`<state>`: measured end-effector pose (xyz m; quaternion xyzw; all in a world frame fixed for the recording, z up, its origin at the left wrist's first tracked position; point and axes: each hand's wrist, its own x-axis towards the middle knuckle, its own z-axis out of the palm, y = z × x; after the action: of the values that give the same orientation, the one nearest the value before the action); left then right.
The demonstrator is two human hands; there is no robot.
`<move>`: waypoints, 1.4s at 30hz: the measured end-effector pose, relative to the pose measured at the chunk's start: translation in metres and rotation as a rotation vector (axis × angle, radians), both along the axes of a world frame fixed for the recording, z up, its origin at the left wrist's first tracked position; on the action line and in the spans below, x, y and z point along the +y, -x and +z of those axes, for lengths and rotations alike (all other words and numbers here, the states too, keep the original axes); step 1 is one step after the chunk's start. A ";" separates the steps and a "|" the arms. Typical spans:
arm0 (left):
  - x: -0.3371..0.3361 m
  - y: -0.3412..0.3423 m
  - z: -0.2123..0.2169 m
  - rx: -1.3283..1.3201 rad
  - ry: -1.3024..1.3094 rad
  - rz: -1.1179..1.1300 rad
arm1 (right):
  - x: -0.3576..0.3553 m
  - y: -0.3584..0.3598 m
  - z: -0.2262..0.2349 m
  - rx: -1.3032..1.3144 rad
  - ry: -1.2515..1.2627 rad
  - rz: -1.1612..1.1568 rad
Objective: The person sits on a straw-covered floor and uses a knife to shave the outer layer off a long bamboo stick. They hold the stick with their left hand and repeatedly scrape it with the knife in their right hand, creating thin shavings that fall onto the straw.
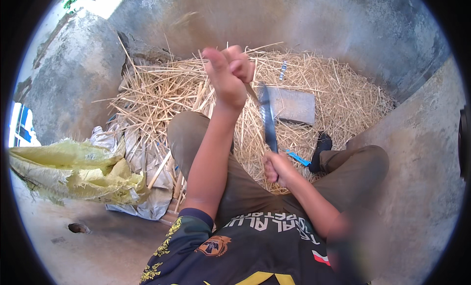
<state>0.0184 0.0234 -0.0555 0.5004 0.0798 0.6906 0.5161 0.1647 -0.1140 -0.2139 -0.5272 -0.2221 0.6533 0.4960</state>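
Gripping a knife [268, 120], the right fingers [269, 171] close tight; left fingers [245, 70] curl, apparently around a strip [253, 94].

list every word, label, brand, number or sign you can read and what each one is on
Dark shirt: white lettering across the chest, upside down and partly lost in folds; I won't copy its words.
Round orange emblem on the shirt: no lettering I can make out.
Small blue-and-silver item on the straw: too small to read.
Knife: blurred, no print readable.
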 end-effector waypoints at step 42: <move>0.002 0.007 -0.007 0.054 -0.080 0.074 | 0.016 -0.034 0.128 -0.024 -0.777 -0.733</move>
<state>0.0113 0.0258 -0.0622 0.5357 0.0844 0.6980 0.4676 0.1987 -0.0981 -0.0857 -0.3552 -0.2545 0.3006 0.8478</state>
